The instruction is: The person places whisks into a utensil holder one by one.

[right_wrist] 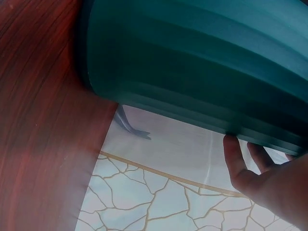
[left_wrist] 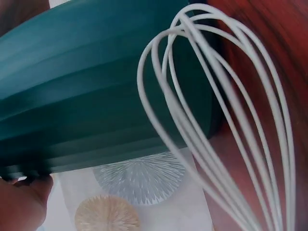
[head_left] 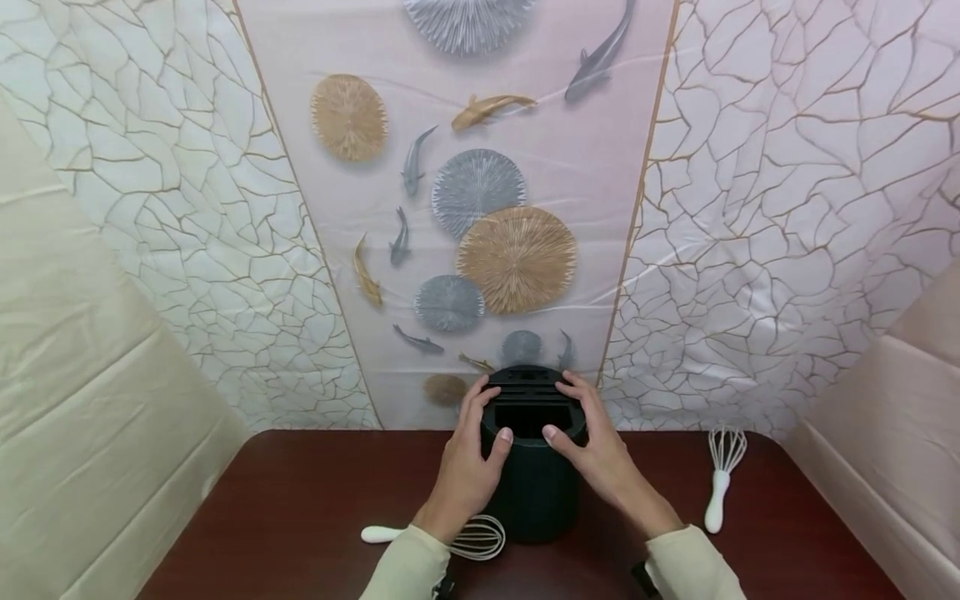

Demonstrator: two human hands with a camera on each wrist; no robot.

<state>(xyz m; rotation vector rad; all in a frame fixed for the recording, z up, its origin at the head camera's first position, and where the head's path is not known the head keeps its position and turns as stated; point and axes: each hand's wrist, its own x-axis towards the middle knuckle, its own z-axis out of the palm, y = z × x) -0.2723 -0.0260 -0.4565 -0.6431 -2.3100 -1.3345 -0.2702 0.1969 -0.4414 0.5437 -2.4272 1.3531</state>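
Note:
A dark green utensil holder (head_left: 534, 496) stands upright near the back edge of the table, its black top (head_left: 517, 375) showing narrow slots behind a larger rectangular opening. My left hand (head_left: 467, 471) grips its left side, thumb at the front rim and fingers toward the back. On the opposite side, my right hand (head_left: 606, 467) holds the rim in a matching way. Ribbed green walls of the holder (left_wrist: 91, 91) fill much of the left wrist view. Right-hand fingertips press against the holder's wall (right_wrist: 192, 72) in the right wrist view.
A whisk with a white handle (head_left: 381, 534) lies left of the holder, partly behind my left forearm. Another white whisk (head_left: 717, 500) lies at the table's right. Patterned cloth (head_left: 750, 250) hangs behind the dark red table (head_left: 300, 492), and beige cloth (head_left: 97, 400) borders the sides.

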